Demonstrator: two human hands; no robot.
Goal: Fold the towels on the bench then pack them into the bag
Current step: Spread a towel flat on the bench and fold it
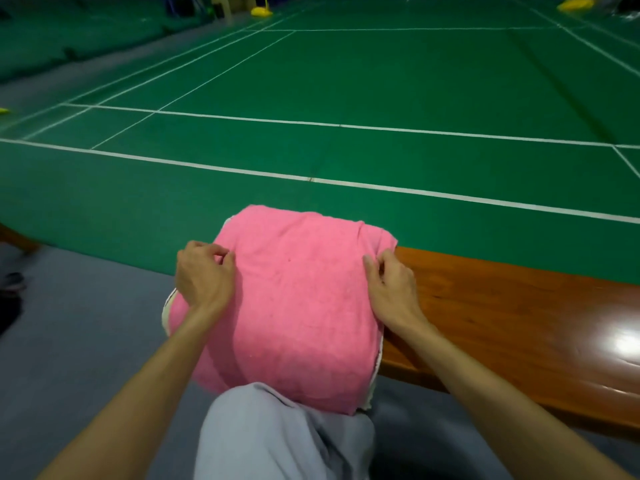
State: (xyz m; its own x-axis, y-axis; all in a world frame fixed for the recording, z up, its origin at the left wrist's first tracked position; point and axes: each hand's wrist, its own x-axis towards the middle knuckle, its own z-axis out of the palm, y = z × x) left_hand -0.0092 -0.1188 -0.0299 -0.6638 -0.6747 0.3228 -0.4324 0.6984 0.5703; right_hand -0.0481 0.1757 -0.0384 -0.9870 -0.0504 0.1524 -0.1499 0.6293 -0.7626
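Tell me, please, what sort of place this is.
Probably an indoor badminton hall: a green court marked with white lines, yellow bases at the far end, and a bench at courtside, where the left hand and right hand pinch a towel.

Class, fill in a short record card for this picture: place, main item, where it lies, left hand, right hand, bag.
place: green sports court with white lines
main item: pink towel, folded
where it lies: over the end of a wooden bench, near edge at a grey trouser leg
left hand: pinches the towel's left edge
right hand: pinches the towel's right edge
bag: not in view
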